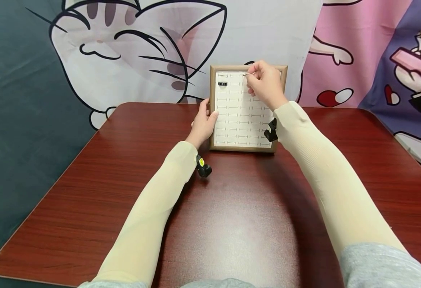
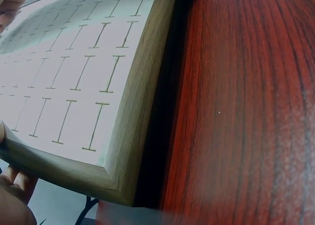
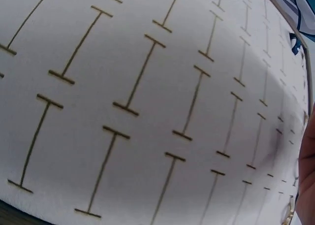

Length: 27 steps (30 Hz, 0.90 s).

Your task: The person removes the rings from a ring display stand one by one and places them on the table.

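Observation:
A ring display board (image 1: 243, 149) with a wooden frame and a white slotted face stands upright near the back of the table. My left hand (image 1: 202, 127) holds its left edge, thumb in front and fingers behind. With bent fingertips, my right hand (image 1: 266, 82) pinches a small shiny ring (image 1: 245, 74) against the top row of slots; the fingers partly hide it. A dark ring (image 1: 222, 84) sits in a slot at the upper left. In the right wrist view, a bit of gold-coloured metal (image 3: 289, 212) shows below the hand's edge.
The reddish-brown wooden table (image 1: 232, 208) stretches from my body to the board. Behind it hangs a cloth with a cartoon cat (image 1: 99, 52) and pink and purple sections. Black wrist cameras (image 1: 204, 170) sit on both sleeves.

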{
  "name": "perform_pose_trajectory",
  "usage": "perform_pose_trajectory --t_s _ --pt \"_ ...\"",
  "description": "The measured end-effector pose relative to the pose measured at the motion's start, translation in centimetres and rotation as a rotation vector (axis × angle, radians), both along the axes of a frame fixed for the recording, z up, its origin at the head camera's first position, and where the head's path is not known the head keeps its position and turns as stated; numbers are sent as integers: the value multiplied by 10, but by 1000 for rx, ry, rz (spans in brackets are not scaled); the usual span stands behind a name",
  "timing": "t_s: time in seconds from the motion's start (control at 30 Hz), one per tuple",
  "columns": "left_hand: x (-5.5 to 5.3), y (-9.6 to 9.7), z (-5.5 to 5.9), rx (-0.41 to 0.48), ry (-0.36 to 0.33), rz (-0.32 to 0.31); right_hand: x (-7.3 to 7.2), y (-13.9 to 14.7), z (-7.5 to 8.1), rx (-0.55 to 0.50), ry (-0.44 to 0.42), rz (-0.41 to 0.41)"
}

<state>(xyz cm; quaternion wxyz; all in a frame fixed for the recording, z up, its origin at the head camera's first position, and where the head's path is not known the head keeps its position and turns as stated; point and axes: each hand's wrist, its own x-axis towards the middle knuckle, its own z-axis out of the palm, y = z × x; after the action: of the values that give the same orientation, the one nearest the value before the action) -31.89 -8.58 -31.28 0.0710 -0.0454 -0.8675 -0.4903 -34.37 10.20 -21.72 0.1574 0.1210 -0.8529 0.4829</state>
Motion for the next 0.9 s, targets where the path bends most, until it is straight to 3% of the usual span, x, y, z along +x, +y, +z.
perform_pose_trajectory --t_s 0.6,0.9 --pt "-1 1 -3 3 4 3 14 25 -6 -11 76 5" --pt "-1 1 -3 10 12 8 26 45 -16 22 36 16"
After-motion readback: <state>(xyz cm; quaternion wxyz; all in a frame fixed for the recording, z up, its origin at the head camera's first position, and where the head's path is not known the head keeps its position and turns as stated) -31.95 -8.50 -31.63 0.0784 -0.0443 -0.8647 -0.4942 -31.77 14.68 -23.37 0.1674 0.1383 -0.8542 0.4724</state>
